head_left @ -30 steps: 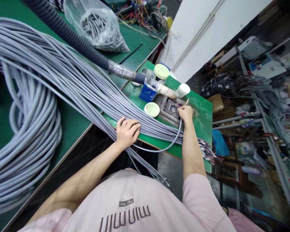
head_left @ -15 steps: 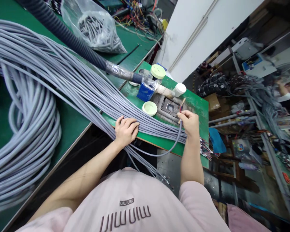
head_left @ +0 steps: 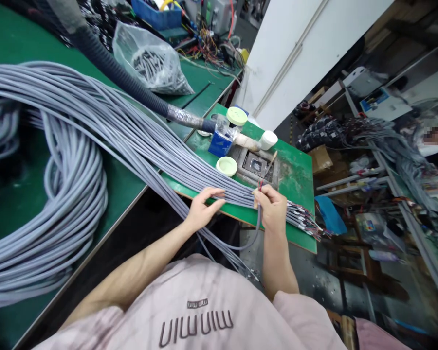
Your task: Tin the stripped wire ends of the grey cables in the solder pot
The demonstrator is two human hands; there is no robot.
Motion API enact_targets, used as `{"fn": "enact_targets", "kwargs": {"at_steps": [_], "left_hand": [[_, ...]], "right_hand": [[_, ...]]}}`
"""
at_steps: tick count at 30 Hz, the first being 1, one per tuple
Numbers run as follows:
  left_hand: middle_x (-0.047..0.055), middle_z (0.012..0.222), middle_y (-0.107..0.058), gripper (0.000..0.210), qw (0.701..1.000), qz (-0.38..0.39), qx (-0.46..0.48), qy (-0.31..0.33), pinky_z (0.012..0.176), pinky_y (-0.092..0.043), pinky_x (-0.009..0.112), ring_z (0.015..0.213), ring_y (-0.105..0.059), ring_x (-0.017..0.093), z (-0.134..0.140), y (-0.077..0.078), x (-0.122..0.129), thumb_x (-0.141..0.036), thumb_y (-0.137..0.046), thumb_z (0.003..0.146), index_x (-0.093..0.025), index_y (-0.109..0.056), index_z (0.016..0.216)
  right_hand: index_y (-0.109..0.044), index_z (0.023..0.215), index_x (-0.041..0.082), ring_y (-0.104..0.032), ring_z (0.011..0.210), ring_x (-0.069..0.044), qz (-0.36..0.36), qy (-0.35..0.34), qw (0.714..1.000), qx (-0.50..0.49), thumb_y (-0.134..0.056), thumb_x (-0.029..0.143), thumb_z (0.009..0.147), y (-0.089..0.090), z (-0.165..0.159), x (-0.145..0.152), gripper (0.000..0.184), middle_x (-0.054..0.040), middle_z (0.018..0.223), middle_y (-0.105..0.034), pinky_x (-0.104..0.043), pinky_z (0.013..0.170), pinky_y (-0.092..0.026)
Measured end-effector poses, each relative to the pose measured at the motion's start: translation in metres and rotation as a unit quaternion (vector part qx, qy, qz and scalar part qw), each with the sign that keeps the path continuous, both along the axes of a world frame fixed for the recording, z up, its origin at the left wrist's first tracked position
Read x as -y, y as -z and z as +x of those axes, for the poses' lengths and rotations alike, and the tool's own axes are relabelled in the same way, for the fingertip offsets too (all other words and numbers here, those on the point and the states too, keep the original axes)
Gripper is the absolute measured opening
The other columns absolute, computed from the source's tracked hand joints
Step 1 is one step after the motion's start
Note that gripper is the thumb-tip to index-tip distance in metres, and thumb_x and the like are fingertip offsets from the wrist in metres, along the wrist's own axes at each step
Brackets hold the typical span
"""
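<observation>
Pinched in my right hand (head_left: 272, 206) is the end of one grey cable (head_left: 258, 228), its thin coloured wires pointing up and the cable looping down below. My left hand (head_left: 206, 209) is open at the near edge of the cable bundle (head_left: 156, 150), thumb and fingers apart, with nothing between them. Beyond my right hand a square solder pot (head_left: 255, 164) is set in a stained frame, and a thin stick (head_left: 272, 163) leans over it. An open round pale-green tub (head_left: 227, 166) stands left of the pot. Stripped cable ends (head_left: 306, 221) lie to the right.
A black hose (head_left: 113, 65) reaches over the bench to a pale nozzle (head_left: 246, 142) beside a blue box (head_left: 220, 143). Behind stand a white cup (head_left: 268, 140) and a lidded tub (head_left: 237, 115). A coil of cable (head_left: 76, 209) fills the left; a bag (head_left: 155, 63) lies behind.
My right hand has drawn the wire end from the solder pot back toward me, over the bundle. My left hand has lifted off the bundle, moved right and opened.
</observation>
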State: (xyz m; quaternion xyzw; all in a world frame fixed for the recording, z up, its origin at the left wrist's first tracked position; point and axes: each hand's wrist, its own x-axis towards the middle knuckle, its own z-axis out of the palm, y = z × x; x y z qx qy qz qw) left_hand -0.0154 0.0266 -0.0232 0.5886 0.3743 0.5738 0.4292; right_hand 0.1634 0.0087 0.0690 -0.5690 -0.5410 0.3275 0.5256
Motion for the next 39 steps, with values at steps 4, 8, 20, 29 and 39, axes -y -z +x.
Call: {"fn": "enact_targets", "kwargs": {"at_steps": [4,8,20,29,39], "left_hand": [[0.004,0.082,-0.071,0.038,0.956,-0.135,0.216,0.143,0.069,-0.055,0.031,0.075,-0.068,0.017,0.024,-0.021,0.018,-0.037,-0.078,0.068,-0.02,-0.068,0.1],[0.0,0.063,-0.067,0.031,0.923,-0.177,0.298,0.166,0.059,-0.055,0.03,0.055,-0.065,0.015,0.034,-0.038,0.023,-0.037,-0.079,0.068,-0.019,-0.068,0.091],[0.001,0.068,-0.069,0.005,0.992,0.036,0.112,-0.039,0.06,-0.05,0.028,0.062,-0.061,0.013,0.016,-0.036,0.014,-0.027,-0.072,0.076,-0.022,-0.072,0.077],[0.003,0.081,-0.071,0.027,0.987,-0.061,0.148,0.021,0.065,-0.05,0.026,0.07,-0.062,0.013,0.027,-0.023,0.02,-0.031,-0.076,0.072,-0.02,-0.072,0.096],[0.001,0.062,-0.064,0.034,0.907,-0.272,0.217,0.236,0.069,-0.048,0.027,0.06,-0.059,0.012,0.023,-0.035,0.031,-0.047,-0.072,0.074,-0.013,-0.07,0.076]], "right_hand": [[-0.057,0.059,0.02,-0.043,0.048,-0.009,-0.031,-0.034,0.995,-0.089,-0.066,0.033,0.079,0.013,-0.022,0.012,0.026,0.0049,0.052,-0.048,-0.025,0.053,-0.037],[-0.056,0.057,0.02,-0.039,0.045,-0.009,-0.078,-0.065,0.983,-0.156,-0.068,0.034,0.077,0.021,-0.035,0.017,0.027,0.0057,0.048,-0.046,-0.024,0.049,-0.034],[-0.06,0.105,0.024,-0.041,0.032,-0.007,-0.144,-0.131,0.94,-0.279,-0.068,0.038,0.079,0.036,-0.034,0.032,0.031,0.0064,0.055,-0.059,-0.019,0.035,-0.03],[-0.052,0.118,0.025,-0.037,0.031,-0.005,-0.109,-0.082,0.934,-0.329,-0.065,0.032,0.083,0.037,-0.033,0.04,0.038,0.0084,0.051,-0.057,-0.015,0.033,-0.029],[-0.065,0.101,0.023,-0.06,0.055,-0.012,-0.134,-0.094,0.979,-0.12,-0.065,0.035,0.082,0.034,-0.013,0.04,0.023,0.0023,0.064,-0.065,-0.024,0.054,-0.05]]}}
